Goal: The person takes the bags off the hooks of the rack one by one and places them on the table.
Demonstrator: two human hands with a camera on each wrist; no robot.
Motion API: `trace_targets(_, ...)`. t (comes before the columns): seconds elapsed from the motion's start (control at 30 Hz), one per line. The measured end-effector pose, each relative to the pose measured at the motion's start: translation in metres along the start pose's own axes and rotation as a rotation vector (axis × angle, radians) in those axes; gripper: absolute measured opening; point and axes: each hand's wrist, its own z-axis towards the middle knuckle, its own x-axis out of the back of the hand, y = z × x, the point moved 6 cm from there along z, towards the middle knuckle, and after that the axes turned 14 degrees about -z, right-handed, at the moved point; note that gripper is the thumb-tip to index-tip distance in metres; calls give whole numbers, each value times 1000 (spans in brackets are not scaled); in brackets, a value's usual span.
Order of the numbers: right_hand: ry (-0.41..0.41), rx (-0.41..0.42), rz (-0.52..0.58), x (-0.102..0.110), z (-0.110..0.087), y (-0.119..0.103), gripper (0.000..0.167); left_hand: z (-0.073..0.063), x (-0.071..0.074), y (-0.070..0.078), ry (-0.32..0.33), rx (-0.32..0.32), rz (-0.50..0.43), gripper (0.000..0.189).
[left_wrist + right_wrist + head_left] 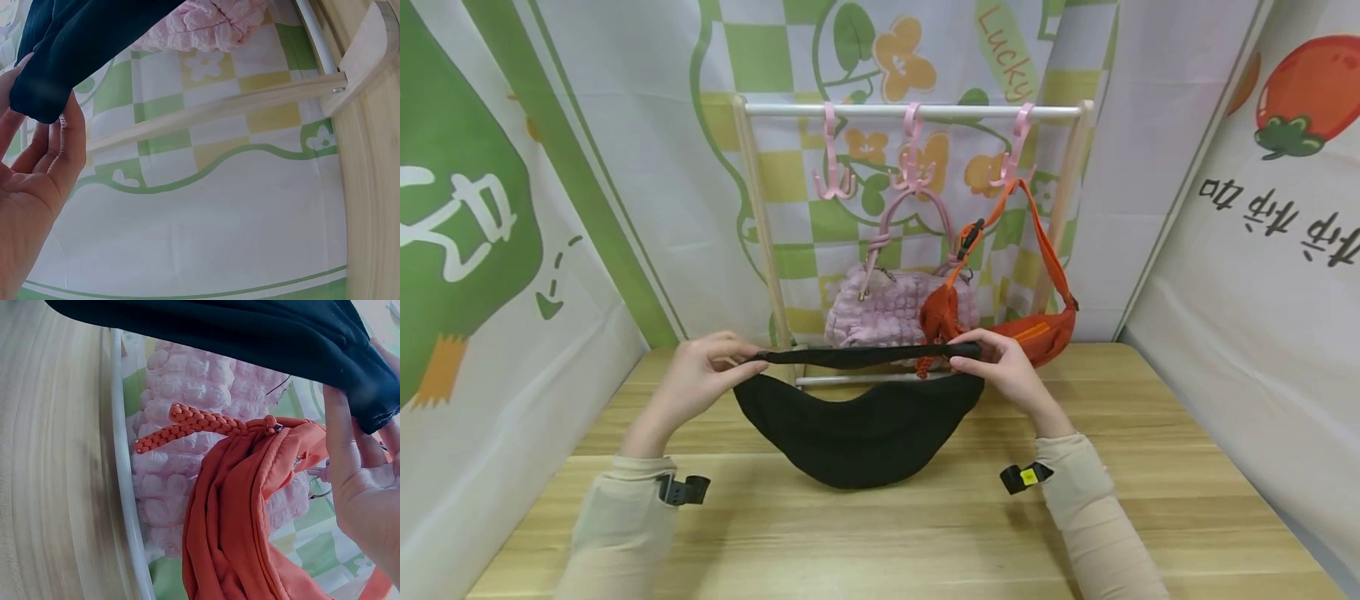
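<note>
A black crescent-shaped cloth bag (865,433) is stretched between both hands above the wooden table, its rounded bottom hanging down. At its left end, my left hand (707,375) pinches the black cloth between thumb and fingers; the left wrist view has that corner (44,94) close up. My right hand (1000,367) pinches the opposite end in the same way, and in the right wrist view the thumb is partly hidden by the cloth. A black strip of cloth (857,357) runs straight across from one hand to the other, with a gap below it.
Behind the bag stands a rack with a white top bar (865,110) and pink hooks (832,167). A pink puffy handbag (880,304) and an orange shoulder bag (1037,333) hang from two of them. The wooden table (820,542) lies below, with printed cloth walls around it.
</note>
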Motion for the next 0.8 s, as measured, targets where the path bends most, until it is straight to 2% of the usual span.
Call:
trace_targets(0.37, -10, -49, -67, -9, 1, -5, 28, -9, 10, -5, -28, 60, 51, 8)
trace_targets(0.6, -36, -21, -38, -20, -2, -29, 28, -15, 18, -6, -24, 98, 49, 8)
trace_targets(0.8, -27, -28, 16, -26, 6, -9, 27, -18, 22, -9, -25, 117, 44, 10)
